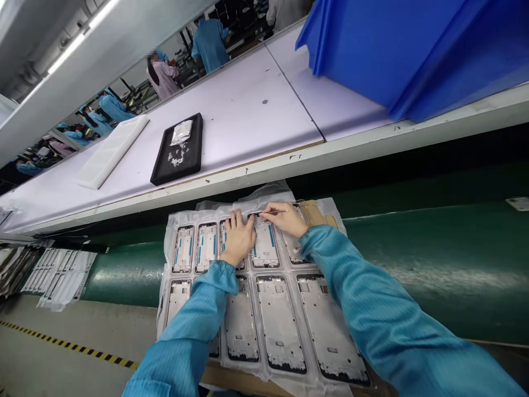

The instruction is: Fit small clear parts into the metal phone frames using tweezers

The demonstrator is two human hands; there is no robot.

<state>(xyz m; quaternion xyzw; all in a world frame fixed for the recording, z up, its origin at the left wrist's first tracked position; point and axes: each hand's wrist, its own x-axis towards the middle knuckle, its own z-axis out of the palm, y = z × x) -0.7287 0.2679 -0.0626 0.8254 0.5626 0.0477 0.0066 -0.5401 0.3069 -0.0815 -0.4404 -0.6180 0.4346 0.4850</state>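
Phone frame (265, 248): top row of the pale plastic tray (253, 273), fourth from left, lying flat in its pocket, blue strip near its right edge. Slim tool (276, 213), dark, lies across its top edge; exact tip contact too small to tell.

Right hand (291, 219): comes in from the right, back of hand up, fingers bent toward the left. Grip pinching the slim tool between thumb and fingertips; heel of hand over the fifth top-row frame (292, 252). Right forearm slants up and leftward from the lower right corner, blue sleeve (372, 309) crossing the tray's right side.

Left hand (238, 240): palm down, fingers pointing away from the wearer, over the third top-row frame (241, 265). Grip spread, nothing pinched; thumb reaches right, to the phone frame's upper left edge. Left forearm rises from bottom centre-left, wrist roughly straight, covering part of the bottom row.

Around: brown cardboard (243, 380) under the tray's near side, green surface (417, 264) to both sides. Beyond, raised bench (243, 121) with black tray (159, 165) holding a small bag (181, 132) and loose bits, white slab (111, 151) left, blue bin (413, 49) right. Co-workers (210, 44) in the background.
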